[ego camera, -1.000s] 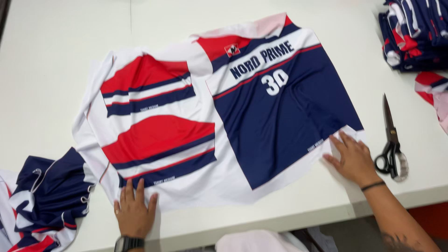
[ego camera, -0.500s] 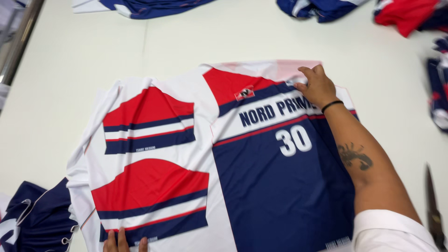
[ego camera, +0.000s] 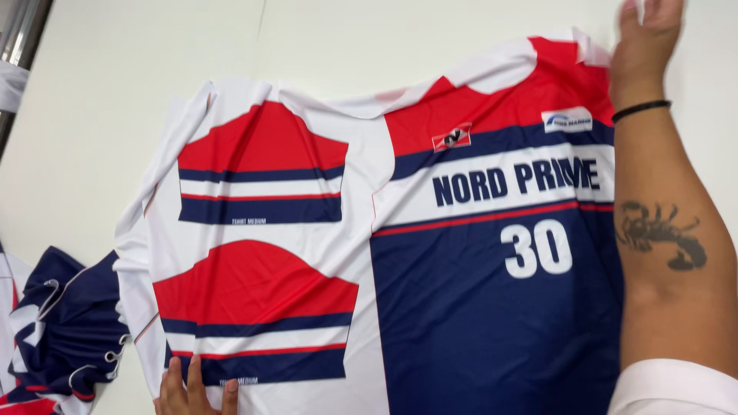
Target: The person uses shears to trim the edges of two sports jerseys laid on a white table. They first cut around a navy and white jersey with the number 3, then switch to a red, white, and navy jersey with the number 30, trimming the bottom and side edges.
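The printed fabric sheet [ego camera: 384, 253] lies flat on the white table [ego camera: 115, 92], filling most of the view, with two red-and-navy sleeve panels on its 9 o'clock half and a navy body panel on its 3 o'clock half.

The right hand [ego camera: 644, 38] rests palm-down at the sheet's 1 o'clock corner, fingers together as far as the frame shows — the tips are cut off. The left hand [ego camera: 192, 392] presses the 7 o'clock edge with fingers slightly spread.

Risks, as a judgement:
- The 10 o'clock edge is rumpled; uneven pull from the two hands could set a crease across the sleeve panels.
- The right forearm lies over the body panel and could drag it askew.
- A bundle of navy fabric [ego camera: 61, 330] at 8 o'clock touches the sheet — it may snag the edge.
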